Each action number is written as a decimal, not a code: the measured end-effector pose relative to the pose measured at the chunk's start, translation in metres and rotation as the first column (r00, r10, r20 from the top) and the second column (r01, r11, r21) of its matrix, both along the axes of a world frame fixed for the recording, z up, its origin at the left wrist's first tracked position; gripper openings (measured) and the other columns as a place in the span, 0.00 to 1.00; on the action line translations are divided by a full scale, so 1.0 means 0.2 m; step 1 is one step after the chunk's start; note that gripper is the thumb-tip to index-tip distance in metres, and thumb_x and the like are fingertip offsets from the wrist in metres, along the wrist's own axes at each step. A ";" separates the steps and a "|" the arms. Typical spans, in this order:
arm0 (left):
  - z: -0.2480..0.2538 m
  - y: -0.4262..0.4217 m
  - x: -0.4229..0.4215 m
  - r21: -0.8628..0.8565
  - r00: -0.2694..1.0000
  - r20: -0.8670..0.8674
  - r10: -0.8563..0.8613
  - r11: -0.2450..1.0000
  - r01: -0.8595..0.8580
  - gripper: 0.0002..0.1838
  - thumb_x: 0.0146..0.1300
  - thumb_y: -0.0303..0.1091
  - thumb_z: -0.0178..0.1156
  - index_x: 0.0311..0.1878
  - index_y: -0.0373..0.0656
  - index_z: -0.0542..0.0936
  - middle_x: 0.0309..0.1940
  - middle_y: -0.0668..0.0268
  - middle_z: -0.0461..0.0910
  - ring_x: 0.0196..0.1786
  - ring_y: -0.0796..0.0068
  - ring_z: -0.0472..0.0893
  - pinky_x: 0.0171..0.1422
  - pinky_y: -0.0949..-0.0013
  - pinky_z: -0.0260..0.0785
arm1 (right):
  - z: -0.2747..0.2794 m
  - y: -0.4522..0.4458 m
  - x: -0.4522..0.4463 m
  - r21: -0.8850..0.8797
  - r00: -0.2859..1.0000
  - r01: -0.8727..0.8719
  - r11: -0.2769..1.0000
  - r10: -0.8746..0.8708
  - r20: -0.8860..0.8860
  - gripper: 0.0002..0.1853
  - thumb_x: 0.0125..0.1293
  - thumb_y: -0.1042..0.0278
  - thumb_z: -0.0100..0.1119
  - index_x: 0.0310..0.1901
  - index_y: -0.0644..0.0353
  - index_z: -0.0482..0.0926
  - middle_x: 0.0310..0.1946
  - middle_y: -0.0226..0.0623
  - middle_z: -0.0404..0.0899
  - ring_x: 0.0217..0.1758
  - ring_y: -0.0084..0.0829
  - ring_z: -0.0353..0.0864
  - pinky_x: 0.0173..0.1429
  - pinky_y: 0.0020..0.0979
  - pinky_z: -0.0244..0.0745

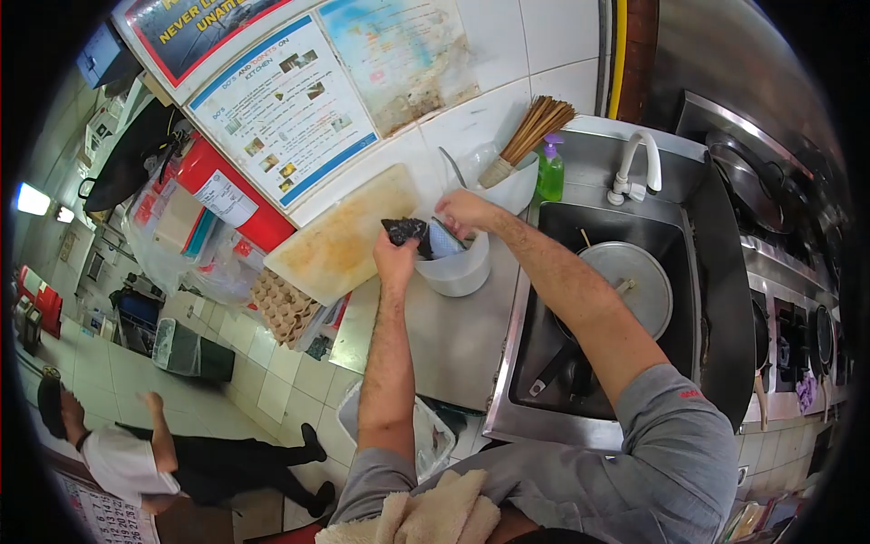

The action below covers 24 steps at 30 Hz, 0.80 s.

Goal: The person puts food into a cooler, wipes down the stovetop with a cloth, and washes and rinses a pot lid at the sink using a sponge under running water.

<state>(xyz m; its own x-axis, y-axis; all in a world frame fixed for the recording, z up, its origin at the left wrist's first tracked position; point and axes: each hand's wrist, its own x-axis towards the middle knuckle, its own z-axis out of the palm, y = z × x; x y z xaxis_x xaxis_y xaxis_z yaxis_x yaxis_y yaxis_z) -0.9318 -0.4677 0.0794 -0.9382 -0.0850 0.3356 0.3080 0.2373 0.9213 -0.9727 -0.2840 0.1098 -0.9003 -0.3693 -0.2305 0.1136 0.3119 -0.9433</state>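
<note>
My left hand (396, 257) is closed around a crumpled black item (405, 228), perhaps a scouring cloth, at the left rim of a white plastic tub (458, 275). Inside the tub's mouth shows a light-blue patterned cloth or sponge (443, 241). Over the tub's far right rim, my right hand (466, 212) has its fingers bent together; a thin dark-green edge appears beneath them, and what they grip is hidden. The tub stands on the steel counter (444, 349), left of the sink.
A stained chopping board (349, 238) leans on the wall. Behind the tub are a stick brush (535, 136) and a green soap bottle (550, 172). The sink (544, 367) holds a round lid (627, 288) and a dark handle. Another person (172, 458) is at lower left.
</note>
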 end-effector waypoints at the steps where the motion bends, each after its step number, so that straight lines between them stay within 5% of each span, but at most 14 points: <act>1: -0.01 -0.01 0.01 0.001 0.999 -0.049 0.007 1.000 -0.007 0.14 0.45 0.17 0.61 0.38 0.37 0.77 0.33 0.67 0.80 0.35 0.77 0.78 0.43 0.74 0.70 | -0.01 -0.03 -0.02 0.186 0.997 -0.054 0.981 0.064 -0.047 0.23 0.51 0.78 0.47 0.51 0.62 0.74 0.28 0.43 0.77 0.29 0.34 0.78 0.33 0.35 0.77; 2: -0.01 -0.02 0.02 -0.002 0.999 -0.053 0.010 1.000 -0.010 0.14 0.45 0.17 0.61 0.38 0.37 0.77 0.33 0.67 0.80 0.35 0.77 0.78 0.43 0.74 0.70 | -0.03 -0.04 -0.03 0.184 0.996 -0.057 0.981 0.068 -0.051 0.23 0.51 0.78 0.47 0.51 0.62 0.74 0.28 0.43 0.77 0.29 0.34 0.78 0.33 0.35 0.77; 5: 0.00 -0.03 0.02 0.092 0.999 -0.033 -0.025 0.995 0.028 0.12 0.48 0.17 0.59 0.39 0.36 0.77 0.34 0.66 0.80 0.38 0.77 0.78 0.45 0.74 0.69 | 0.01 -0.09 0.03 0.683 0.859 -0.272 0.678 0.491 -0.145 0.22 0.48 0.79 0.47 0.47 0.55 0.77 0.30 0.39 0.81 0.29 0.29 0.80 0.31 0.34 0.75; 6: 0.00 -0.04 0.03 0.091 0.999 -0.037 -0.020 0.996 0.023 0.12 0.48 0.17 0.59 0.39 0.36 0.77 0.34 0.66 0.80 0.38 0.77 0.78 0.45 0.74 0.69 | -0.09 -0.11 -0.06 0.650 0.852 -0.406 0.642 0.524 0.015 0.21 0.46 0.78 0.50 0.45 0.53 0.78 0.30 0.36 0.81 0.32 0.30 0.80 0.33 0.34 0.75; 10: 0.03 -0.02 0.03 0.193 0.998 -0.049 -0.026 0.980 0.035 0.13 0.50 0.19 0.60 0.41 0.36 0.75 0.35 0.65 0.79 0.38 0.76 0.78 0.45 0.72 0.69 | -0.11 -0.10 -0.10 0.743 0.828 -0.405 0.532 0.558 0.052 0.28 0.37 0.79 0.61 0.47 0.53 0.77 0.33 0.41 0.82 0.38 0.34 0.81 0.44 0.37 0.74; 13: 0.03 -0.04 0.02 0.208 0.998 -0.063 0.018 0.978 -0.005 0.13 0.51 0.21 0.61 0.41 0.35 0.73 0.35 0.64 0.79 0.37 0.75 0.78 0.44 0.72 0.69 | -0.13 -0.11 -0.09 0.760 0.903 -0.178 0.625 0.410 -0.126 0.24 0.40 0.78 0.59 0.45 0.54 0.77 0.33 0.44 0.81 0.37 0.38 0.81 0.44 0.38 0.74; 15: 0.05 -0.05 -0.02 0.207 0.994 -0.091 0.054 0.978 -0.034 0.12 0.52 0.22 0.62 0.41 0.35 0.72 0.34 0.64 0.78 0.37 0.75 0.77 0.44 0.72 0.69 | -0.07 -0.09 -0.07 0.546 0.852 0.295 0.784 0.043 -0.522 0.17 0.44 0.76 0.53 0.40 0.57 0.79 0.35 0.45 0.81 0.40 0.39 0.80 0.46 0.38 0.73; 18: 0.12 -0.06 -0.04 0.300 0.969 -0.163 0.185 0.945 -0.130 0.13 0.53 0.23 0.62 0.41 0.35 0.71 0.36 0.63 0.77 0.37 0.76 0.76 0.44 0.73 0.69 | 0.11 -0.01 0.00 0.284 0.770 0.450 0.847 -0.206 -0.604 0.20 0.44 0.77 0.55 0.44 0.56 0.77 0.37 0.45 0.79 0.43 0.37 0.78 0.48 0.35 0.72; 19: 0.16 -0.03 -0.02 0.296 0.973 -0.159 0.169 0.948 -0.116 0.13 0.53 0.23 0.62 0.41 0.35 0.71 0.36 0.63 0.77 0.37 0.76 0.76 0.44 0.73 0.69 | 0.16 0.03 0.02 0.029 0.722 0.461 0.887 -0.355 -0.594 0.22 0.44 0.79 0.54 0.47 0.57 0.75 0.38 0.44 0.78 0.44 0.36 0.78 0.48 0.34 0.72; 20: 0.20 0.01 0.00 0.333 0.965 -0.161 0.206 0.932 -0.144 0.14 0.53 0.23 0.61 0.43 0.35 0.71 0.38 0.63 0.77 0.38 0.75 0.76 0.45 0.72 0.68 | 0.20 0.05 0.05 -0.231 0.671 0.456 0.859 -0.503 -0.545 0.24 0.45 0.80 0.53 0.49 0.57 0.73 0.39 0.42 0.78 0.45 0.35 0.77 0.48 0.34 0.72; 21: 0.24 0.06 0.01 0.369 0.959 -0.162 0.235 0.915 -0.162 0.15 0.54 0.24 0.61 0.44 0.34 0.70 0.39 0.62 0.76 0.40 0.75 0.75 0.46 0.72 0.68 | 0.21 0.07 0.07 -0.235 0.657 0.483 0.843 -0.527 -0.539 0.24 0.45 0.80 0.53 0.49 0.57 0.73 0.39 0.42 0.78 0.45 0.35 0.77 0.48 0.34 0.72; 23: 0.24 0.20 0.01 0.323 0.963 -0.184 0.196 0.937 -0.129 0.18 0.55 0.26 0.61 0.47 0.33 0.69 0.41 0.60 0.75 0.41 0.71 0.75 0.48 0.70 0.68 | 0.20 0.17 0.10 -0.749 0.775 0.373 0.548 -0.627 -0.074 0.28 0.47 0.83 0.52 0.54 0.58 0.68 0.41 0.38 0.75 0.45 0.33 0.75 0.48 0.34 0.72; 24: 0.22 0.30 0.03 0.308 0.964 -0.201 0.172 0.946 -0.104 0.19 0.56 0.28 0.60 0.48 0.32 0.69 0.41 0.58 0.75 0.41 0.69 0.75 0.48 0.69 0.68 | 0.19 0.22 0.18 -0.846 0.862 0.296 0.444 -0.506 0.037 0.27 0.48 0.82 0.54 0.55 0.59 0.67 0.41 0.36 0.75 0.44 0.32 0.75 0.48 0.34 0.72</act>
<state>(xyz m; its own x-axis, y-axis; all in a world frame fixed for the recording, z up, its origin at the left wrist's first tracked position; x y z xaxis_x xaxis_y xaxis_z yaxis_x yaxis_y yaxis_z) -0.9265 -0.4083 0.1240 -0.8143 -0.3342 0.4746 0.4963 0.0231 0.8678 -0.9377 -0.2391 0.1484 -0.9802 0.1208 0.1567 -0.1978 -0.6171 -0.7616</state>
